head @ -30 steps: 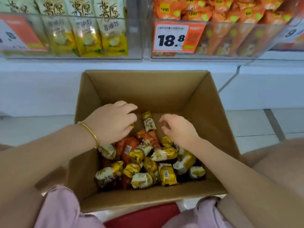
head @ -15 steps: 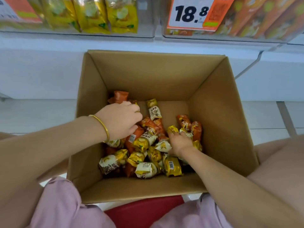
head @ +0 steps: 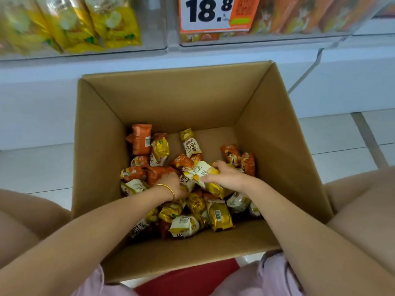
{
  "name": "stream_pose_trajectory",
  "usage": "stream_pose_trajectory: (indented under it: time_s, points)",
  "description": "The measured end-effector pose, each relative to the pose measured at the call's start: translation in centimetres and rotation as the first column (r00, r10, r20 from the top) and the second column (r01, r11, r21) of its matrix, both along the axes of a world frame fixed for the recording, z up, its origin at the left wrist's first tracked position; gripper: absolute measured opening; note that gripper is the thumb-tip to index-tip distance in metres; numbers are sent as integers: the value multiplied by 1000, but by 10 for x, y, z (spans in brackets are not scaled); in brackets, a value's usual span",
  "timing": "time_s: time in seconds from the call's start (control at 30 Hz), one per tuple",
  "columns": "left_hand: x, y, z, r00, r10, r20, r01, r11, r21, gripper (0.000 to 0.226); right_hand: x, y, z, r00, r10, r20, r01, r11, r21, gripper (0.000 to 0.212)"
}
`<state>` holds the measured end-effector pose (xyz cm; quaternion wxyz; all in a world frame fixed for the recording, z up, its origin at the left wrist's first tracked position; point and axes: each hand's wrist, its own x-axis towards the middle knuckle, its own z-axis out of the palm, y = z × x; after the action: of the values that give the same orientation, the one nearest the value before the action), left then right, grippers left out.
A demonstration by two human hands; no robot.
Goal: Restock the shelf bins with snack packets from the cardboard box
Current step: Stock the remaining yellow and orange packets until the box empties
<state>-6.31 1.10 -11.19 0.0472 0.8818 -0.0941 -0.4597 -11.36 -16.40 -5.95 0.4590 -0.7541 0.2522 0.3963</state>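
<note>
One box (head: pixel 98 146) holds roughly twenty packets, too overlapped for a firm count: about nine orange packets (head: pixel 139 138) and a dozen or so yellow packets (head: pixel 220 215). Two hands reach in, the left hand (head: pixel 170 181) and the right hand (head: pixel 228 177), with one bracelet (head: pixel 168 189) on the left wrist. At the far side stand two bins, a left bin (head: pixel 153 28) and a right bin (head: pixel 277 39), and one price tag (head: pixel 207 13).

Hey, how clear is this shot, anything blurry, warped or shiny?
Head view: the yellow shelf packets at top left are smeared soft, though the price tag reads fine; the cardboard box walls splay from wide-angle distortion; the white-and-yellow packet gripped by the right hand is fairly sharp; gold foil packets glint mildly; no harsh shadows.
</note>
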Motion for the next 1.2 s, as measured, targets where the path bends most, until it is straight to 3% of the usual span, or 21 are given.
stream_pose_trajectory:
  time_s: [0.1, 0.17, 0.23, 0.33, 0.4, 0.5, 0.6, 0.7, 0.8, 0.9, 1.0, 1.1, 1.2]
  points:
    - [7, 0, 14, 977, 167, -130, -175, 983, -57, 72, 0, -2, 1, 977, -193, -87, 206, 963, 174, 74]
    - [13, 3, 32, 933, 296, -206, -317, 945, -81, 73, 0, -1, 10, 935, -350, -49, 349, 896, 275, 55]
    - [18, 9, 55, 878, 407, -250, -452, 877, -160, 81, 1, 1, 22, 860, -506, -61, 486, 778, 397, 44]
    - [22, 21, 91, 843, 496, -208, -538, 759, -367, 86, 7, 8, 45, 786, -597, -161, 566, 591, 575, 48]
    - [22, 32, 118, 841, 522, -143, -520, 707, -479, 82, 13, 12, 61, 746, -632, -210, 586, 473, 658, 51]
    - [27, 59, 157, 868, 494, 35, -391, 727, -564, 79, 21, 25, 84, 742, -615, -267, 542, 316, 779, 55]
    - [34, 83, 182, 866, 458, 201, -262, 758, -597, 79, 26, 44, 97, 784, -569, -250, 476, 292, 829, 54]
    - [42, 96, 190, 860, 438, 262, -192, 754, -629, 82, 33, 55, 104, 783, -559, -275, 458, 217, 862, 62]
    - [48, 99, 186, 842, 500, 204, -267, 714, -648, 78, 41, 59, 111, 791, -563, -241, 423, 218, 879, 78]
    - [54, 88, 185, 823, 566, 41, -376, 598, -708, 67, 46, 63, 112, 824, -556, -111, 326, 305, 894, 72]
    - [58, 79, 186, 810, 585, -53, -417, 508, -754, 63, 51, 60, 106, 806, -589, -56, 317, 350, 881, 82]
    - [58, 76, 184, 820, 566, -83, -413, 486, -770, 66, 53, 56, 106, 791, -611, 22, 320, 445, 836, 65]
    - [52, 72, 185, 842, 528, -113, -398, 465, -791, 68, 54, 57, 109, 808, -565, 170, 216, 552, 806, 56]
